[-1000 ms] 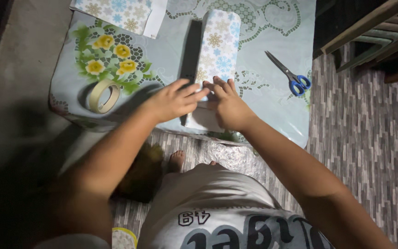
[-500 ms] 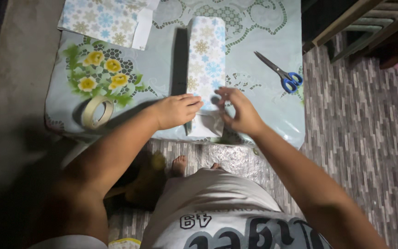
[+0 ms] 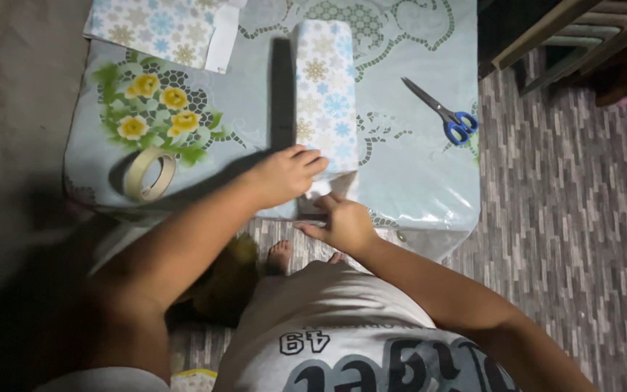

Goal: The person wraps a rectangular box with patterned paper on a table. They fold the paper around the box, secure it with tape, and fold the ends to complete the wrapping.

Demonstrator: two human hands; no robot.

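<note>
A long box wrapped in pale paper with blue and gold snowflakes (image 3: 324, 94) lies lengthwise on a low table (image 3: 408, 174) covered by a light blue flowered cloth. My left hand (image 3: 284, 174) presses down on the box's near end, fingers curled over its top. My right hand (image 3: 339, 221) is at the table's front edge just below that end, fingers on the loose white paper flap (image 3: 321, 190) sticking out from the box.
A roll of beige tape (image 3: 148, 173) lies at the table's left front. Blue-handled scissors (image 3: 444, 112) lie right of the box. A spare sheet of snowflake paper (image 3: 161, 29) sits at the back left. Wooden furniture (image 3: 575, 29) stands at the top right on the patterned floor.
My right hand has dropped from the top of the box's near end down to the table's front edge, onto the paper flap. My left hand stayed pressed on the box.
</note>
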